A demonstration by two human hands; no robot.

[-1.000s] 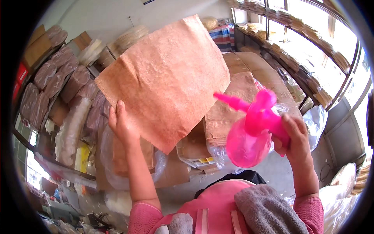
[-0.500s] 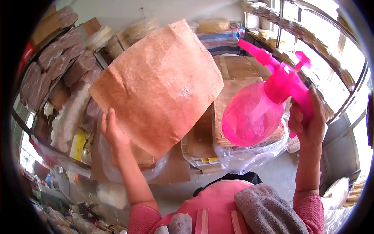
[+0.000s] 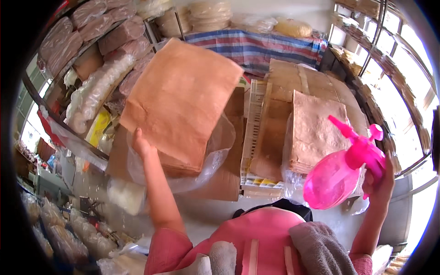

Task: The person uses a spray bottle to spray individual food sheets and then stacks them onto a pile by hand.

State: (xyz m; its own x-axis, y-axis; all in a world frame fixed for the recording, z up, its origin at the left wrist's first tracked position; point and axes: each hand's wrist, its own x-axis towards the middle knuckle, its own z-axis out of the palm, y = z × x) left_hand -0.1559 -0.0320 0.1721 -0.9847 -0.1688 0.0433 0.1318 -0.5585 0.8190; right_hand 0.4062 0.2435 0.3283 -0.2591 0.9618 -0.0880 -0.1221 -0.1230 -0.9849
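A large orange-brown sheet (image 3: 181, 91) is held at its lower left edge by my left hand (image 3: 142, 146). The sheet lies over or just above a stack of similar sheets (image 3: 185, 166) in a clear plastic bag (image 3: 219, 142) on cardboard. My right hand (image 3: 380, 181) grips a bright pink translucent spray bottle (image 3: 330, 181) by its handle, its nozzle pointing up and to the left. Just behind the bottle, a second stack of pinkish-brown sheets (image 3: 316, 123) rests in plastic on a large cardboard piece (image 3: 270, 146).
Shelves hold wrapped bundles (image 3: 82, 27) on the left. Racks of thin sheets (image 3: 394, 68) line the bright windows on the right. A striped tarp (image 3: 275, 50) and round stacks (image 3: 206, 16) stand at the back. A pale plastic grid (image 3: 254, 114) sits between both stacks.
The view has shifted. My left hand and the sheet have moved toward the left-hand stack. The spray bottle has dropped and moved right, away from the sheet.
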